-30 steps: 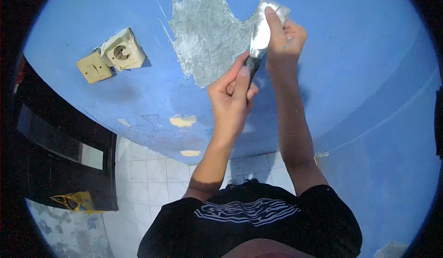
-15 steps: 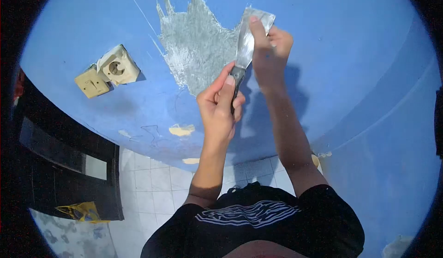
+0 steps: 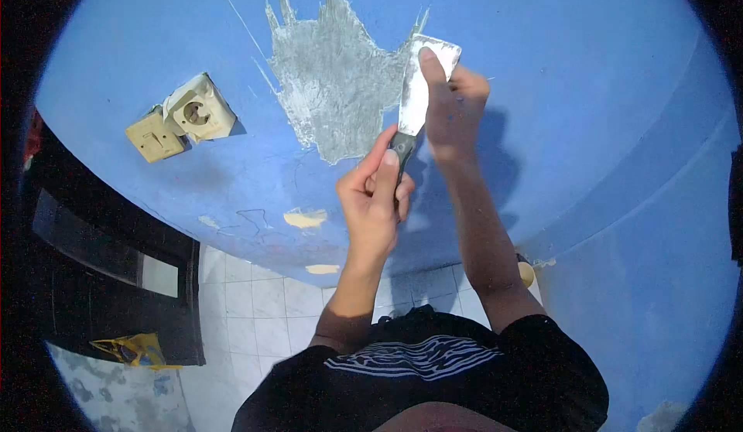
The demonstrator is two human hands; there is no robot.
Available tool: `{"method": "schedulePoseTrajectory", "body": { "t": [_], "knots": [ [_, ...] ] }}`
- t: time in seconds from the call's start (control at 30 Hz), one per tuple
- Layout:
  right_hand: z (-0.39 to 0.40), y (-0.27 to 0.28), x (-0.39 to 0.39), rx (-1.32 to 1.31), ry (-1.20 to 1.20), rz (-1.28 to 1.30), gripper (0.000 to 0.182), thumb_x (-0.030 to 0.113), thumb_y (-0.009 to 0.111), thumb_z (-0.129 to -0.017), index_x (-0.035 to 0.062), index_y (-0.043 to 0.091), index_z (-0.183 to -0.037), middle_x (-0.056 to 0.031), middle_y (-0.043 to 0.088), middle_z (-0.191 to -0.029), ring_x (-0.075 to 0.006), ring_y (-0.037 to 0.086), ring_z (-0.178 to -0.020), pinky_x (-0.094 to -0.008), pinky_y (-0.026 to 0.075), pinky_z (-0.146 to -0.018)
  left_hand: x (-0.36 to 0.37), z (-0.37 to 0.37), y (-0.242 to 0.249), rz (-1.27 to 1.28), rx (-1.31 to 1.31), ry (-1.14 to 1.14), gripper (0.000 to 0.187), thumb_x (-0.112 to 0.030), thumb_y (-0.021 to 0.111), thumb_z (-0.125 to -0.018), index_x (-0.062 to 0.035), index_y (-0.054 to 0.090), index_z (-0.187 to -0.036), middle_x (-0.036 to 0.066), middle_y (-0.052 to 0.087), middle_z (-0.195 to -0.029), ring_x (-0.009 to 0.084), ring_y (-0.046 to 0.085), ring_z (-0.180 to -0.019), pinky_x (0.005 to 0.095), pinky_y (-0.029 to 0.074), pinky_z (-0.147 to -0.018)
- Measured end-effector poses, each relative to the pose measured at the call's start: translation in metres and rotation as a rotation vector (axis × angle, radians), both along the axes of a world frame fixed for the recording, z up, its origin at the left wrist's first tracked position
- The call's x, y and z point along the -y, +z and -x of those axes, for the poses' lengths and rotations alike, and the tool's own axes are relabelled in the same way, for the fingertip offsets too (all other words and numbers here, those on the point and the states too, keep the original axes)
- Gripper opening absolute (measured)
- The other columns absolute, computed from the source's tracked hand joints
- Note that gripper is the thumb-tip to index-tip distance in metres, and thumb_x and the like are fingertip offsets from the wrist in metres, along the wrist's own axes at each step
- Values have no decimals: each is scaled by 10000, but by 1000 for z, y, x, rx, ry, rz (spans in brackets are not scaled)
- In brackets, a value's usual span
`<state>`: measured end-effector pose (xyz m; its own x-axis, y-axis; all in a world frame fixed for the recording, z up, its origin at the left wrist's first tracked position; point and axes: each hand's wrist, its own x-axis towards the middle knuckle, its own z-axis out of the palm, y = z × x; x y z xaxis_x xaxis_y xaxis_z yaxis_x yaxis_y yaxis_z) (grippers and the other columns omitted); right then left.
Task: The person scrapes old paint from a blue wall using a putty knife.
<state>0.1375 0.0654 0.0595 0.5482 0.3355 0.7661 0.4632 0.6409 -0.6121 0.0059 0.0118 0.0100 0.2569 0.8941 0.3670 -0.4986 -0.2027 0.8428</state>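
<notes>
Gripping the scraper [image 3: 416, 95] by both ends, in the head view: left hand [image 3: 371, 211] closed around the dark handle [image 3: 402, 147], with thumb laid along it; right hand [image 3: 455, 111] partly closed on the metal blade [image 3: 416, 88], with thumb on the shiny face and the other fingers curled at the far side, partly hidden. Scraper placed between the hands, tilted a little, with the wide edge up, near the right thumb, and the handle down in the left palm.

Beside the blade, to the left and above the left hand, the grey patch [image 3: 333, 76] on the blue wall [image 3: 565, 84]. Farther left of the left hand, socket [image 3: 197, 113] and switch [image 3: 155, 138]. Below the left hand, a small cream patch [image 3: 306, 218], and lower, the tiled floor [image 3: 267, 308].

For good handling, better to hold the handle firmly but without stiff wrist, and to press with the right thumb on the flat face only, well away from the corners and the thin edge. Good also to share pressure evenly, because of the risk of twisting the blade. Cannot tell from here about contact between edge and wall.
</notes>
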Motion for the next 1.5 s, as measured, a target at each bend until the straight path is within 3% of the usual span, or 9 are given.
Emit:
{"method": "schedulePoseTrajectory", "body": {
  "t": [0.1, 0.23, 0.43, 0.5, 0.7, 0.8, 1.03, 1.13, 1.5],
  "knots": [
    [2, 13, 1, -230, 187, -21, 428, 234, 645, -935, 55, 547, -559, 78, 477, -525, -28, 386, -499, -268, 274, -434, -6, -7, 10, -44, -34, 30, 388, -173, 536, -1019, 8, 547, -1363, -10, 477, -611, 38, 367, -461, 205, 257, -393],
    [-13, 20, -2, -201, 328, -49, 421, 249, 666, -925, 51, 554, -571, 65, 499, -550, -32, 394, -512, -264, 282, -440, -3, -14, 24, -62, -19, 22, 366, -167, 549, -1016, -9, 574, -1346, -45, 482, -598, 8, 380, -488, 185, 284, -434],
    [-8, 3, 2, -297, 331, 161, 443, 276, 669, -933, 88, 534, -556, 84, 463, -553, -30, 371, -517, -250, 271, -447, 0, -17, 9, -62, -114, 173, 381, -168, 554, -1007, -14, 566, -1355, -31, 485, -620, 14, 365, -476, 179, 264, -401],
    [-12, 20, 3, -322, 492, 11, 440, 281, 665, -935, 93, 539, -558, 84, 474, -560, -25, 374, -520, -246, 274, -451, 3, -20, 21, -72, -99, 166, 379, -164, 554, -1006, -14, 567, -1354, -29, 492, -618, 14, 367, -470, 178, 264, -399],
    [1, 3, 1, -323, 337, 119, 384, 235, 643, -945, 91, 558, -598, 78, 488, -567, -24, 371, -512, -241, 270, -454, 8, -16, 10, -52, -43, 138, 378, -163, 553, -1007, -18, 566, -1356, -25, 499, -614, 16, 363, -460, 184, 265, -392],
    [0, 22, 10, -319, 449, 24, 372, 219, 640, -945, 75, 566, -610, 73, 496, -568, -28, 377, -505, -244, 273, -451, 12, -23, 11, -42, -46, 154, 379, -166, 547, -1011, -14, 563, -1358, -27, 487, -612, 18, 354, -460, 189, 266, -389],
    [-5, 14, 2, -251, 371, 42, 365, 210, 643, -944, 55, 581, -620, 47, 540, -589, -30, 421, -520, -248, 298, -459, 20, -24, 14, -57, -26, 158, 356, -144, 534, -1014, -13, 577, -1343, -31, 494, -609, 14, 355, -456, 197, 264, -388],
    [2, 17, 8, -397, 471, 33, 374, 215, 659, -938, 52, 575, -612, 41, 539, -597, -33, 424, -527, -253, 303, -464, 15, -18, 11, -95, -38, 176, 351, -137, 536, -1011, -15, 584, -1336, -32, 499, -607, 10, 358, -456, 197, 260, -389],
    [2, 15, -11, -397, 328, 3, 422, 250, 664, -945, 105, 509, -580, 70, 459, -572, -40, 348, -516, -262, 257, -465, 4, -11, 19, -167, -90, 188, 324, -141, 559, -997, -32, 626, -1294, -33, 513, -609, 19, 382, -452, 198, 261, -391]
  ]
}}
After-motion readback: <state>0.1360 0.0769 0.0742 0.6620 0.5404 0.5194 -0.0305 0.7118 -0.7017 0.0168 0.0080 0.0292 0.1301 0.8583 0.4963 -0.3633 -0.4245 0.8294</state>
